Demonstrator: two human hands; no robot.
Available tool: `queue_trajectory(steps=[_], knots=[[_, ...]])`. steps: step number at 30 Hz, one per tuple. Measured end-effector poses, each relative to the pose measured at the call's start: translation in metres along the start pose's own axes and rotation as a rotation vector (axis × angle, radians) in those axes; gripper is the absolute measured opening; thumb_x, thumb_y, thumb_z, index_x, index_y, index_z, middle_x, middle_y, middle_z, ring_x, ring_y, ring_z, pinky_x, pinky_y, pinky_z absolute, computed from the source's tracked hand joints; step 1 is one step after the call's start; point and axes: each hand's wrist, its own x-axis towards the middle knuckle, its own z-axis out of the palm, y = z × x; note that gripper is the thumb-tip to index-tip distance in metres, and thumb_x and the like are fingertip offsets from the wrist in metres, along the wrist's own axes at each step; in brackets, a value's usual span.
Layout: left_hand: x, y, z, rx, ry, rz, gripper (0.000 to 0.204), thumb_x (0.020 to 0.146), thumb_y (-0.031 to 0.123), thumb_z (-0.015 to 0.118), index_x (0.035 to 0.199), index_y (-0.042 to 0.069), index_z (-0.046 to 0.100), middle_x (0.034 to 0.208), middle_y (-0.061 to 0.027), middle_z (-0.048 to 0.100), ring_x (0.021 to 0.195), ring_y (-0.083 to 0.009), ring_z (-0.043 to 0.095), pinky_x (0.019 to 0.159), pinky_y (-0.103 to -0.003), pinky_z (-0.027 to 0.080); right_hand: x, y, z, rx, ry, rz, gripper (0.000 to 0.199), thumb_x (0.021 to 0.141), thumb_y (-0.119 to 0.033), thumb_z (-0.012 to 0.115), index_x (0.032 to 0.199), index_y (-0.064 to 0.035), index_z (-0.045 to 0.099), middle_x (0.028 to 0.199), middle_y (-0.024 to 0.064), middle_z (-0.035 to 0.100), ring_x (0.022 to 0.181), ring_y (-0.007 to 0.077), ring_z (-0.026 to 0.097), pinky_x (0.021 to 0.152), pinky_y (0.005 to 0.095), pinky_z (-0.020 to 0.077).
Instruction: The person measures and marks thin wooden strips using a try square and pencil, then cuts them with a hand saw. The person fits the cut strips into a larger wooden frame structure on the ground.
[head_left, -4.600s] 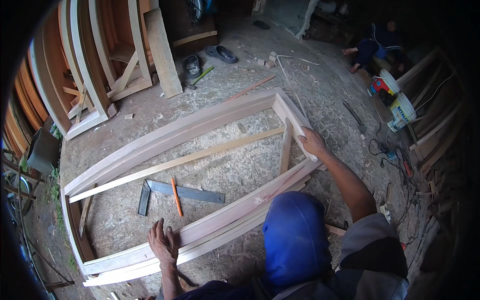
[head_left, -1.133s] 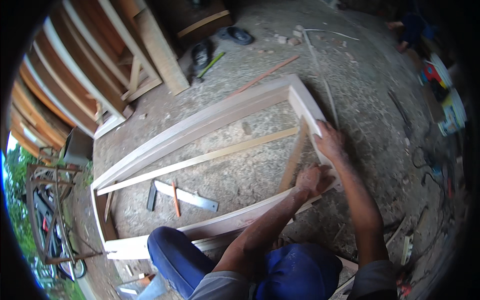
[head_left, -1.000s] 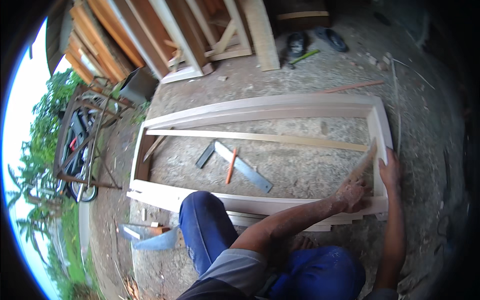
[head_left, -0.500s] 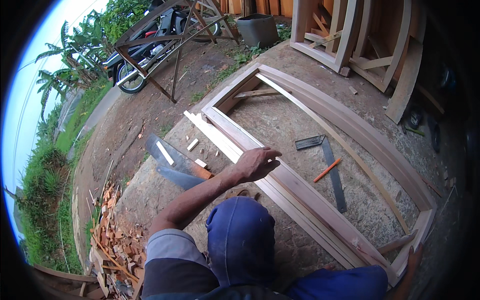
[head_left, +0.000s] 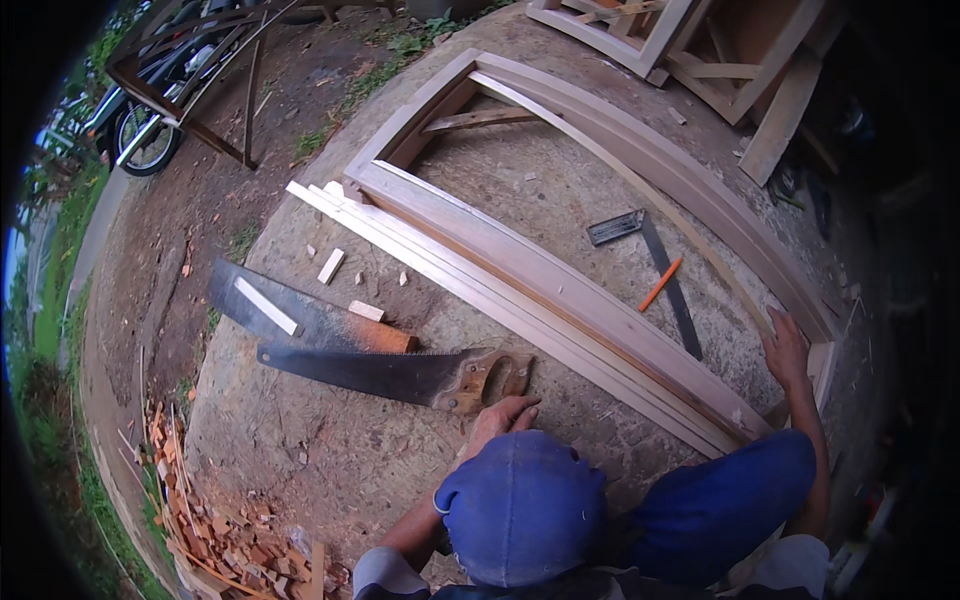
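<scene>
My left hand [head_left: 503, 418] is low beside the wooden handle of a handsaw [head_left: 370, 376], its fingers loosely bent and partly hidden behind my blue-trousered knee. Nothing shows in it, and whether it touches the handle is unclear. At the right end of a large wooden frame [head_left: 600, 302], my right hand [head_left: 787, 348] closes on the end of a thin curved wooden strip [head_left: 640, 182] that spans the frame's inside. Several pale wood strips [head_left: 420, 270] lie along the frame's near side. Inside the frame rest a try square [head_left: 665, 275] and an orange pencil [head_left: 660, 284].
A second saw [head_left: 300, 305] lies farther left with a short offcut on its blade. A pile of wood scraps [head_left: 235, 540] sits at the lower left. Farther back are a dark trestle [head_left: 215, 130], a motorcycle [head_left: 150, 135] and upright wooden frames [head_left: 690, 55].
My left hand has left the frame's near rail and come down toward the saw handle. My right hand has moved up from the frame's corner to the strip's end. The view has shifted.
</scene>
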Motion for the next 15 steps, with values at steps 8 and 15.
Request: queue_trajectory(steps=[8, 15], knots=[[0.004, -0.026, 0.043, 0.079, -0.199, 0.117, 0.026, 0.098, 0.022, 0.067, 0.120, 0.008, 0.073, 0.095, -0.0095, 0.076, 0.087, -0.0207, 0.073, 0.080, -0.033, 0.055, -0.014, -0.121, -0.002, 0.192, -0.259, 0.020, 0.035, 0.095, -0.025, 0.067, 0.128, -0.0126, 0.067, 0.109, 0.0120, 0.065, 0.101, 0.0328, 0.066, 0.090, 0.0434, 0.0546], [0.008, -0.044, 0.042, 0.051, -0.271, 0.102, 0.026, 0.097, 0.022, 0.067, 0.119, 0.010, 0.074, 0.097, -0.0124, 0.075, 0.091, -0.0267, 0.073, 0.082, -0.035, 0.056, -0.022, -0.174, 0.033, 0.317, -0.090, -0.312, 0.023, 0.093, -0.018, 0.069, 0.114, -0.0091, 0.071, 0.095, 0.0097, 0.067, 0.091, 0.0300, 0.070, 0.077, 0.0410, 0.0569]])
